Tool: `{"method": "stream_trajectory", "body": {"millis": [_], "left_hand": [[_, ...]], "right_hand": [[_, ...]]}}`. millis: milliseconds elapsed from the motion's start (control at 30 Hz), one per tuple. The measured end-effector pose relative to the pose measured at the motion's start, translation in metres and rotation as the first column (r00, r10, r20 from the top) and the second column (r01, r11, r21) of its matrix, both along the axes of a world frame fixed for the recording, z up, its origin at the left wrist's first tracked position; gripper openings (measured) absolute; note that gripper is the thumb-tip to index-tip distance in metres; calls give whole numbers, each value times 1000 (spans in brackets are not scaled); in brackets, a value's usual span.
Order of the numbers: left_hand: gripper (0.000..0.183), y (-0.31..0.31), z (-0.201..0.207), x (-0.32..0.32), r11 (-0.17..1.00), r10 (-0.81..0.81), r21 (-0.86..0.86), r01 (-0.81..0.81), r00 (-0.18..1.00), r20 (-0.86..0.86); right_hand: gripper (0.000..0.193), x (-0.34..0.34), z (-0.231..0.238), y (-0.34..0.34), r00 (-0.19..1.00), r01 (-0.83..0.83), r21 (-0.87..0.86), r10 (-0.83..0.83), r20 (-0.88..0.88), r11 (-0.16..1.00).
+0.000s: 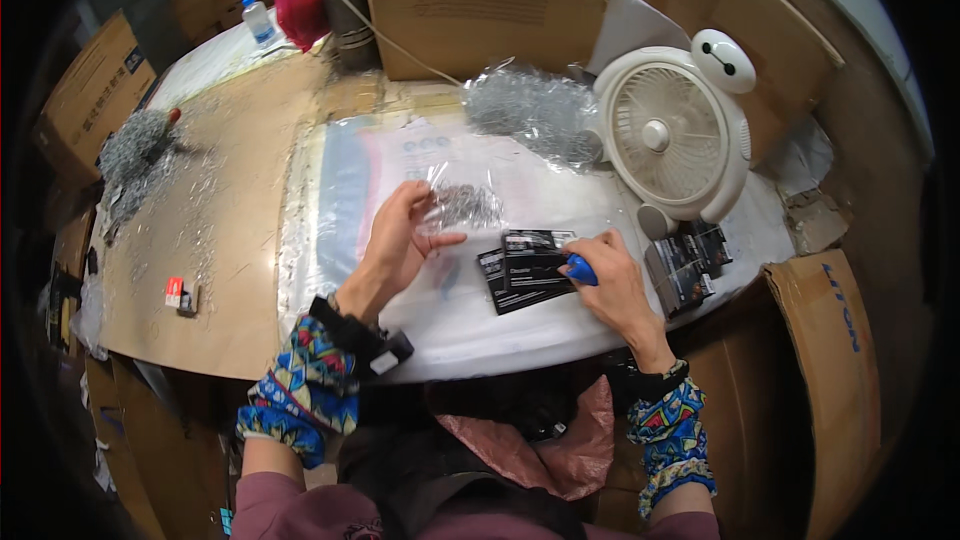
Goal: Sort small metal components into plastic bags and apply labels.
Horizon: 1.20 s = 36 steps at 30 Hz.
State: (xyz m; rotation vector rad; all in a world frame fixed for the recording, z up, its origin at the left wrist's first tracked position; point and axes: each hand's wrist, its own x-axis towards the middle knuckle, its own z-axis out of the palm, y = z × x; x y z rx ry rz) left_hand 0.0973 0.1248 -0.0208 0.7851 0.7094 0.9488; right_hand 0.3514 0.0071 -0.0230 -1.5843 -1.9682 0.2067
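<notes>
My left hand (398, 240) is over the table, its thumb stretched out well apart from the other fingers. Its fingertips are beside the left edge of a clear plastic bag (468, 204) with many small metal pieces in it; whether they touch is hard to tell. My right hand (618, 285) is closed around a small blue object (580, 269), mostly hidden by the fingers. That object is at the right end of black printed cards (532, 275), which lie overlapping on the white table covering (440, 330).
A white fan (660, 135) stands at the right, near a bundle of dark cards (680, 275). Behind the bag lies a larger clear bag of metal pieces (530, 115). A pile of metal pieces (138, 152) and a small red-and-white box (176, 293) are at left. Cardboard (490, 15) lines the back.
</notes>
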Motion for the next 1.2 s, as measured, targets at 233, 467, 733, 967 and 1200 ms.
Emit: {"method": "stream_trajectory", "body": {"millis": [233,467,733,967,1200], "left_hand": [[29,-92,8,-13,967,81,-246,-72,996,28],[29,-121,15,1,981,-64,-187,48,995,-80],[30,-128,11,5,985,-110,-145,91,986,-124],[24,-131,3,9,981,-36,-194,9,990,-138],[25,-147,1,16,986,154,106,-127,936,-315]], "right_hand": [[20,-16,16,-13,790,189,-198,-269,-551,962],[24,-26,40,-19,559,-68,-492,-375,-740,868],[25,-43,41,-11,777,-140,-466,-195,-598,873],[27,-47,34,-12,860,-50,-289,-106,-499,956],[45,-60,48,0,420,278,-104,-218,-881,955]]}}
